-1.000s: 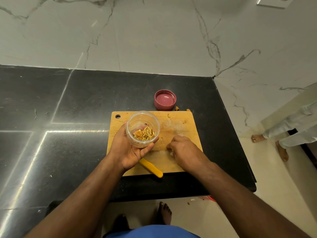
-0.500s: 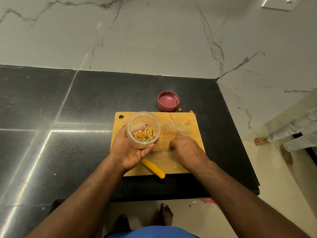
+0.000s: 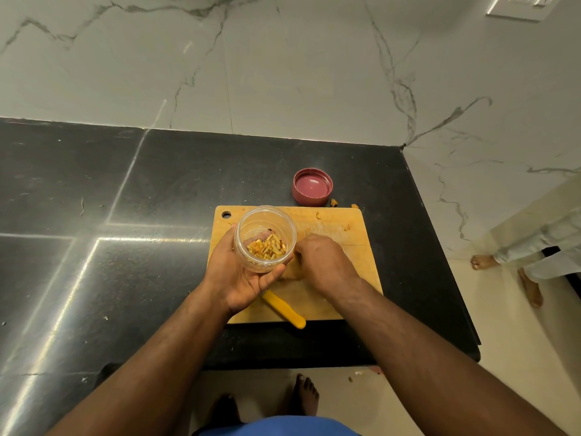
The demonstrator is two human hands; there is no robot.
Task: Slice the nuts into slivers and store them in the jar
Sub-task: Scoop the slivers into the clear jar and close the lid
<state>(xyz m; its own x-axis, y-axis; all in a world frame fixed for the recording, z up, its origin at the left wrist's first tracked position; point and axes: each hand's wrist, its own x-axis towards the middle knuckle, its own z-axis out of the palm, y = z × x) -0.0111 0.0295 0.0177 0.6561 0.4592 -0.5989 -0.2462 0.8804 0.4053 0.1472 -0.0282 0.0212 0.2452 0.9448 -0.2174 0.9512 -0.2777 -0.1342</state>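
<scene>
My left hand (image 3: pixel 242 275) grips a clear plastic jar (image 3: pixel 265 228) tilted over the wooden cutting board (image 3: pixel 339 231). Pale nut slivers (image 3: pixel 267 248) lie at the jar's bottom. Right beside the jar, my right hand (image 3: pixel 323 262) is knuckles up on the board with its fingers curled down; whatever the fingertips hold is hidden. A yellow knife handle (image 3: pixel 284 309) sticks out from under my left hand at the board's near edge. The blade is hidden.
The jar's red lid (image 3: pixel 312 187) lies upside down on the black counter (image 3: pixel 125 215) behind the board, with two nut bits (image 3: pixel 334 202) next to it. A marble wall rises behind. The counter ends at right, where another person's feet (image 3: pixel 484 262) stand on the floor.
My right hand has slid left along the board, up against the jar. The left hand and jar stay about where they were.
</scene>
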